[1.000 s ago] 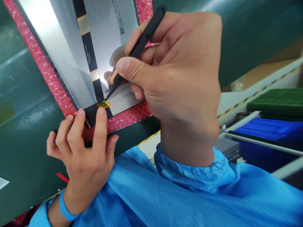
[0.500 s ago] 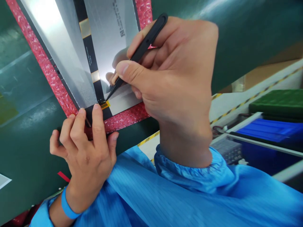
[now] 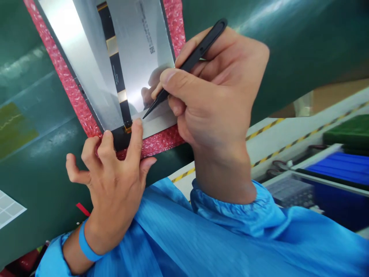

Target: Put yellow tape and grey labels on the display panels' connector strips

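Observation:
Black tweezers [image 3: 198, 54] are gripped by my right hand [image 3: 219, 88]; their tip points down over the silvery back of a display panel [image 3: 138, 73], near its lower edge. Along the panel runs a black flex cable [image 3: 117, 73] with gold-coloured patches. Its lower end meets a bit of amber tape [image 3: 127, 130] at the panel's black border. My left hand [image 3: 115, 169] has its fingers spread, the index fingertip resting on the panel beside the tape and the middle fingertip at the border. Nothing is held in it. Pink bubble wrap [image 3: 158, 144] lies under the panel.
The panel is on a green work surface [image 3: 43, 184]. A white gridded sheet [image 3: 10, 209] lies at the left, near a small red strip [image 3: 83, 209]. Blue bins [image 3: 343, 167] and yellow-black floor tape [image 3: 276, 152] show at the lower right.
The tweezers' tip has moved off the amber tape, to the right and slightly up. My left index finger has shifted right, to beside the tape. The view has shifted a little.

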`<control>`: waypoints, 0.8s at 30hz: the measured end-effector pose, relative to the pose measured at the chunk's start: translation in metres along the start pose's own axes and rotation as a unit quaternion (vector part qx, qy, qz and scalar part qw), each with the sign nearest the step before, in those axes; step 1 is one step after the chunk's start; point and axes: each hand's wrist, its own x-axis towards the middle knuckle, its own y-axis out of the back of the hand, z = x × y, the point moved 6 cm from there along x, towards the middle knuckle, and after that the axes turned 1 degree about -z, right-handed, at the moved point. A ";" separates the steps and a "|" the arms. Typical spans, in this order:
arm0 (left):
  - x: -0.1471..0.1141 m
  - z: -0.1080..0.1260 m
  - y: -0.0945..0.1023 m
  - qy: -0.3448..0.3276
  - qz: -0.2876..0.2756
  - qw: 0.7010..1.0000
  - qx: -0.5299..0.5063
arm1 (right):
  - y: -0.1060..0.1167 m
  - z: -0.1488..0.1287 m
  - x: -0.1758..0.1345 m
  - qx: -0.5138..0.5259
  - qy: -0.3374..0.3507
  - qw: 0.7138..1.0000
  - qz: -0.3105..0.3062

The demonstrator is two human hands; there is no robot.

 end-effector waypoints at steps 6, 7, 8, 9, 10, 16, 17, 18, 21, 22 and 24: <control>-0.011 -0.011 0.004 0.030 0.025 0.999 -0.008 | 0.004 0.007 -0.004 -0.008 0.010 0.999 0.046; -0.013 -0.013 0.005 0.031 0.035 0.999 -0.005 | 0.003 0.007 -0.005 -0.006 0.014 0.999 0.047; -0.014 -0.014 0.006 0.028 0.042 0.999 0.000 | 0.002 0.008 -0.005 -0.006 0.016 0.999 0.047; -0.015 -0.014 0.006 0.021 0.046 0.999 0.005 | 0.002 0.009 -0.006 -0.009 0.017 0.999 0.047; -0.015 -0.013 0.006 0.012 0.050 0.999 0.007 | 0.002 0.011 -0.006 -0.013 0.018 0.999 0.048; -0.003 -0.001 -0.002 -0.031 0.066 0.997 -0.007 | 0.007 0.026 -0.001 0.009 0.045 0.997 0.056; -0.001 0.000 -0.004 -0.032 0.061 0.998 -0.012 | 0.007 0.026 0.000 0.012 0.055 0.996 0.066; 0.000 0.000 -0.006 -0.030 0.059 0.998 -0.017 | 0.008 0.025 0.000 0.014 0.064 0.995 0.078; -0.004 -0.002 -0.003 -0.009 0.064 0.998 -0.013 | 0.003 0.016 0.000 0.010 0.034 0.996 0.087; -0.008 -0.005 0.002 0.004 0.068 0.998 -0.003 | 0.001 0.012 -0.001 0.006 0.010 0.996 0.085; -0.022 -0.015 0.014 0.018 0.075 0.997 0.009 | 0.001 0.004 -0.005 0.000 -0.033 0.995 0.094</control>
